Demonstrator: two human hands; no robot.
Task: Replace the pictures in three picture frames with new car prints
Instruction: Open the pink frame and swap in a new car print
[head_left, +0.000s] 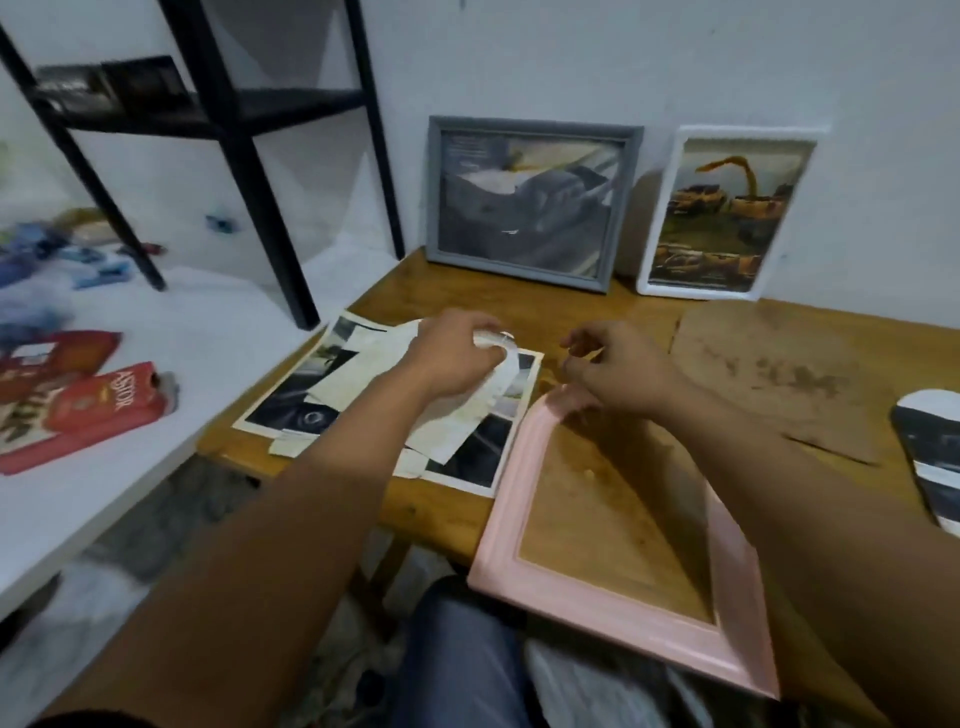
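Far left of the pink wooden frame (618, 525), on a white surface: red snack packets (88, 410), clear of the work. Nearer, just left of the pink frame on the wooden bench (587, 306): a loose pile of car prints and pale backing sheets (374, 395), overlapping and askew. Over that pile, left hand (452, 358), grip closed on a crumpled white sheet (493, 343), probably an old picture being set aside. At the pink frame's far corner, right hand (618, 369), fingers pinched narrow near the rim; whether pinching anything, cannot tell. Pink frame empty, bench showing through, near edge overhanging toward the lap. Behind it against the wall: grey frame (530, 202) and white frame (727, 213), both apparently holding car prints. Right of it: a brown backing board (779, 374). Best next: drop the scrap clear, draw one flat print out without creasing, square to the opening.
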